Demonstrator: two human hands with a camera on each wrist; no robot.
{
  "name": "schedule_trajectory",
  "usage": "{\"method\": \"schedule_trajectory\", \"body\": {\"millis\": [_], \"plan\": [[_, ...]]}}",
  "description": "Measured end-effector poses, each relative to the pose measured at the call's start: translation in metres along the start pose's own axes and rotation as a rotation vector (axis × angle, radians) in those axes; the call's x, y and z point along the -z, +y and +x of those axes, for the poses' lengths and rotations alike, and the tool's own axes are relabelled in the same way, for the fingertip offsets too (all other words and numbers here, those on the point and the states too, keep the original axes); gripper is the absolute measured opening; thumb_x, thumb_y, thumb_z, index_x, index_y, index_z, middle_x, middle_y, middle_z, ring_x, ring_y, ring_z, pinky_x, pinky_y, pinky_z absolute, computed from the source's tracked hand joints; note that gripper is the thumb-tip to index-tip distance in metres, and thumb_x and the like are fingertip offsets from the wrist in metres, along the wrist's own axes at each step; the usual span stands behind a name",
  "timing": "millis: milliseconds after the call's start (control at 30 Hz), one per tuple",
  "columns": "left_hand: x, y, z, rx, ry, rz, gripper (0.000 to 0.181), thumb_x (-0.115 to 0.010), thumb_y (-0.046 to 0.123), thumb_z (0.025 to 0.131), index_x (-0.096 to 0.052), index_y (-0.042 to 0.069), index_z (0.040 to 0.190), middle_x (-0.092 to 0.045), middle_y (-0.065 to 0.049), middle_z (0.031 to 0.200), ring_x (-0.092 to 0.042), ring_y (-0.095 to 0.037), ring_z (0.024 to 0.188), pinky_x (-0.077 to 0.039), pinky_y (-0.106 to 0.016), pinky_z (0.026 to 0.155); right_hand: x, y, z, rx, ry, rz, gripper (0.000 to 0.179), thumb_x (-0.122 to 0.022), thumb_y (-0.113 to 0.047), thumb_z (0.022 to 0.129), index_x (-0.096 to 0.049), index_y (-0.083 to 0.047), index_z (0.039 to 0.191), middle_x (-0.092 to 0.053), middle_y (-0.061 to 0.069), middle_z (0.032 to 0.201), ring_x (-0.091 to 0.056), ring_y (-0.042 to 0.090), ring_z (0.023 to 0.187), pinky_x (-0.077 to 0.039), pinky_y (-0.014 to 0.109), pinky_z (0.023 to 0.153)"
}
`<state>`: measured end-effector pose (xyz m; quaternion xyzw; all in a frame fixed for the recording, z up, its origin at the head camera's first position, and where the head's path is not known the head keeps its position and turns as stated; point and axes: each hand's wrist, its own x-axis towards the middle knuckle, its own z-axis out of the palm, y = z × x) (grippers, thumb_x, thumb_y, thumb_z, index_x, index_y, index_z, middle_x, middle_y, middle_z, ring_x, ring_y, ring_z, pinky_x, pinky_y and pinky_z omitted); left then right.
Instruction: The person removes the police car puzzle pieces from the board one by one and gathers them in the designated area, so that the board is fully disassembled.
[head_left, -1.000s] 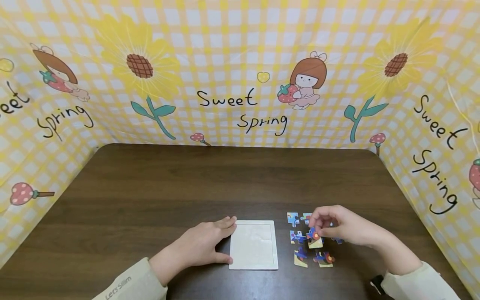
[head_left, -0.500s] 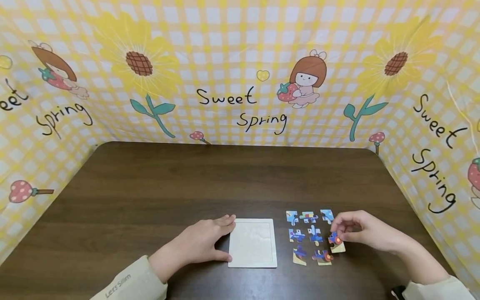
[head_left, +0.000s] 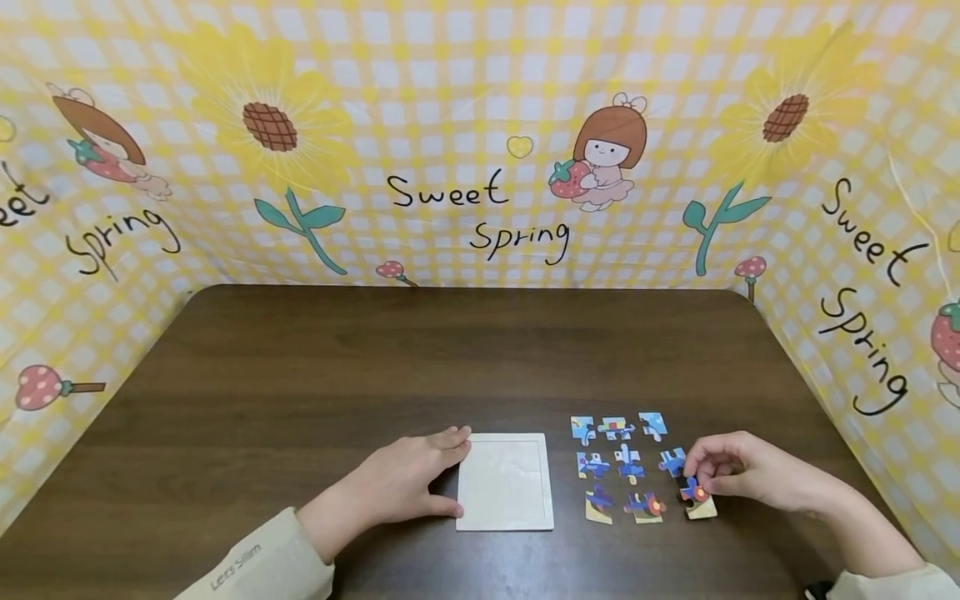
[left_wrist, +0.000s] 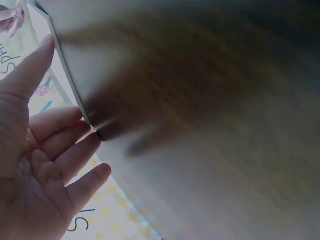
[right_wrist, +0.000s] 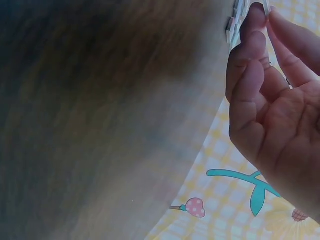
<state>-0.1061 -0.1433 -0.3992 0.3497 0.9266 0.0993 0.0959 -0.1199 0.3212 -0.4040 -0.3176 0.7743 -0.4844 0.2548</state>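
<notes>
A square pale puzzle tray (head_left: 504,483) with a thin raised border lies on the table. My left hand (head_left: 405,477) rests against its left side, thumb near the front corner and fingers at the back corner. In the left wrist view those fingers (left_wrist: 77,152) touch the tray's edge, spread apart. My right hand (head_left: 761,477) pinches a jigsaw piece (head_left: 701,503) with a red-and-yellow round shape and a sandy corner, between thumb and fingertips. Just behind it lies a blue jigsaw piece (head_left: 672,461). The right wrist view shows only a sliver of the held piece (right_wrist: 267,6).
Several more jigsaw pieces lie in loose rows right of the tray, among them a sky-blue piece (head_left: 582,429) and a sandy-cornered piece (head_left: 598,506). The dark wooden table (head_left: 450,358) is walled by a yellow checked cloth (head_left: 450,100).
My right hand has carried the pinched piece rightward from over the middle of the pieces to the right end of the front row, uncovering the others. My left hand stays at the tray.
</notes>
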Motion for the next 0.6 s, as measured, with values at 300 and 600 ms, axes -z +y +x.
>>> {"method": "schedule_trajectory", "body": {"millis": [300, 600], "plan": [[0.001, 0.001, -0.002, 0.006, -0.002, -0.003, 0.075, -0.077, 0.041, 0.084, -0.053, 0.003, 0.143, -0.049, -0.015, 0.151, -0.051, -0.029, 0.137, -0.049, -0.044, 0.104, -0.001, 0.001, 0.003, 0.008, -0.017, -0.083, 0.012, -0.061, 0.006, 0.091, -0.063, 0.000, 0.101, -0.062, 0.015, 0.080, -0.059, 0.005, 0.069, -0.050, 0.023, 0.057], [0.010, -0.011, 0.003, -0.026, 0.011, -0.190, 0.067, -0.069, 0.032, 0.093, -0.046, -0.001, 0.146, -0.047, -0.017, 0.152, -0.050, -0.027, 0.138, -0.045, -0.044, 0.109, 0.017, -0.005, 0.001, -0.076, 0.164, -0.317, 0.011, -0.063, -0.002, 0.094, -0.066, 0.000, 0.105, -0.067, 0.001, 0.085, -0.058, -0.001, 0.073, -0.048, 0.022, 0.060]]}}
